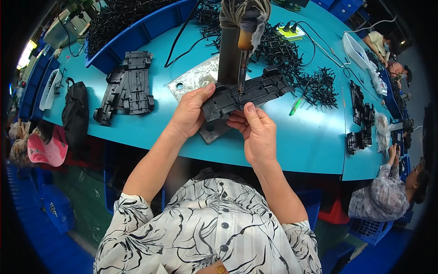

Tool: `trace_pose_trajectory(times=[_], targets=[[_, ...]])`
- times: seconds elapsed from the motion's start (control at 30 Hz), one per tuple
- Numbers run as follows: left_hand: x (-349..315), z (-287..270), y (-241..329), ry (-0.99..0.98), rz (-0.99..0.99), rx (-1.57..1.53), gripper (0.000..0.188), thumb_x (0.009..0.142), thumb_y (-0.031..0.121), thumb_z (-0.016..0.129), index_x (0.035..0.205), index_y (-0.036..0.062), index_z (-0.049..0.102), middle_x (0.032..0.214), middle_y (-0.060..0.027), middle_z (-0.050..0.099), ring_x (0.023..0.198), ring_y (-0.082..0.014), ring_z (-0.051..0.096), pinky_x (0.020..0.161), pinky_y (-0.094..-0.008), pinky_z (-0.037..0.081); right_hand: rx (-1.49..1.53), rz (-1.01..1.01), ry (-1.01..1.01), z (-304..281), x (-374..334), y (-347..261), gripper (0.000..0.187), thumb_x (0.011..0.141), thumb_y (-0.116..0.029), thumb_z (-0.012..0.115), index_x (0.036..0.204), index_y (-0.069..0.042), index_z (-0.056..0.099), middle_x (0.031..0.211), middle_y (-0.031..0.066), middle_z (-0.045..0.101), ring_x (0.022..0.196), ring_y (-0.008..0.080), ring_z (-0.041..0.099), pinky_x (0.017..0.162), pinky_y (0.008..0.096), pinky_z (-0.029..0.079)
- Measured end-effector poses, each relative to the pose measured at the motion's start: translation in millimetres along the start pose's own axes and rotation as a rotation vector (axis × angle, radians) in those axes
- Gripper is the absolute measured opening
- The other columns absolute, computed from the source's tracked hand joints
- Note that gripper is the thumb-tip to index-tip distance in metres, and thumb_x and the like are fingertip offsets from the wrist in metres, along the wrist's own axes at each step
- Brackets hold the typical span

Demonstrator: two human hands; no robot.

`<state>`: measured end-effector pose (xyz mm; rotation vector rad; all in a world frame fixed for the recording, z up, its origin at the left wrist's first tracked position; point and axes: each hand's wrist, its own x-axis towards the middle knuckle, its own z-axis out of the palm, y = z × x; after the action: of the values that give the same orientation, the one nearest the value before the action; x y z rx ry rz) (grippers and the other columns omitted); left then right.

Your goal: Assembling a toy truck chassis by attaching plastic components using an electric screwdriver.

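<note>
A black plastic toy-car chassis [267,91] is held tilted in both my hands. My left hand [191,109] grips its left end, thumb on top. My right hand [258,132] pinches its near edge with thumb and fingers. Over the chassis, a soldering iron [244,59] points straight down, tied with wrapped cord to an upright metal post [228,57]. Its tip reaches the chassis near the middle; whether it touches I cannot tell. Beneath lies a grey metal base plate [189,82], partly hidden by my hands and the chassis.
Several more chassis [137,84] lie stacked at left, beside a black pouch [75,112]. A blue bin [137,41] holds small black parts. Loose black parts [319,86] spread at right, near a green tool [295,106] and a power strip [291,32]. A co-worker [381,196] sits at right.
</note>
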<state>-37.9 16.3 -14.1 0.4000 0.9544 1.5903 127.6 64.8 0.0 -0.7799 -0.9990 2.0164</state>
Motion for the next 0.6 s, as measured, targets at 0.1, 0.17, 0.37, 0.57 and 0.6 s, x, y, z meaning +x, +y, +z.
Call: trace_pose_trajectory(times=[0.1, 0.17, 0.37, 0.57, 0.6], targets=[[-1.4, 1.0, 0.5, -0.004, 0.011, 0.012, 0.037, 0.099, 0.029, 0.048, 0.113, -0.0042, 0.056, 0.106, -0.0148, 0.065, 0.091, -0.0188, 0.067, 0.081, -0.0311, 0.057, 0.000, -0.005, 0.003, 0.0, -1.3, -0.9, 0.030, 0.095, -0.028, 0.057, 0.095, 0.002, 0.061, 0.089, 0.0122, 0.067, 0.079, 0.0194, 0.066, 0.074, 0.0329, 0.055], [1.0, -0.1, -0.3, -0.007, 0.003, -0.005, 0.036, 0.099, 0.028, 0.047, 0.113, -0.0044, 0.056, 0.107, -0.0149, 0.065, 0.091, -0.0193, 0.067, 0.081, -0.0315, 0.057, -0.010, -0.010, 0.005, 0.6, -0.6, -0.9, 0.030, 0.095, -0.028, 0.058, 0.095, 0.002, 0.061, 0.089, 0.0123, 0.066, 0.078, 0.0194, 0.066, 0.073, 0.0328, 0.056], [1.8, -1.2, -0.7, -0.010, -0.002, 0.004, 0.037, 0.099, 0.029, 0.048, 0.113, -0.0042, 0.057, 0.106, -0.0151, 0.066, 0.091, -0.0196, 0.067, 0.081, -0.0320, 0.057, -0.001, -0.009, 0.009, 1.2, -0.1, -1.6, 0.031, 0.094, -0.028, 0.059, 0.095, 0.002, 0.061, 0.089, 0.0125, 0.066, 0.077, 0.0194, 0.065, 0.072, 0.0330, 0.056], [-0.8, 3.9, 1.3, 0.004, -0.003, 0.004, 0.037, 0.098, 0.029, 0.049, 0.111, -0.0038, 0.058, 0.104, -0.0147, 0.066, 0.090, -0.0193, 0.067, 0.080, -0.0321, 0.057, -0.008, -0.002, 0.015, 1.2, -1.0, -1.7, 0.031, 0.095, -0.028, 0.059, 0.096, 0.003, 0.061, 0.089, 0.0123, 0.066, 0.077, 0.0189, 0.065, 0.072, 0.0324, 0.056], [-1.3, 5.3, 1.7, 0.002, -0.003, 0.004, 0.037, 0.098, 0.029, 0.049, 0.111, -0.0038, 0.058, 0.104, -0.0147, 0.066, 0.090, -0.0193, 0.067, 0.080, -0.0321, 0.057, -0.005, -0.001, 0.020, 1.5, -1.3, -2.3, 0.031, 0.095, -0.028, 0.059, 0.096, 0.003, 0.061, 0.089, 0.0123, 0.066, 0.077, 0.0188, 0.065, 0.072, 0.0323, 0.056]])
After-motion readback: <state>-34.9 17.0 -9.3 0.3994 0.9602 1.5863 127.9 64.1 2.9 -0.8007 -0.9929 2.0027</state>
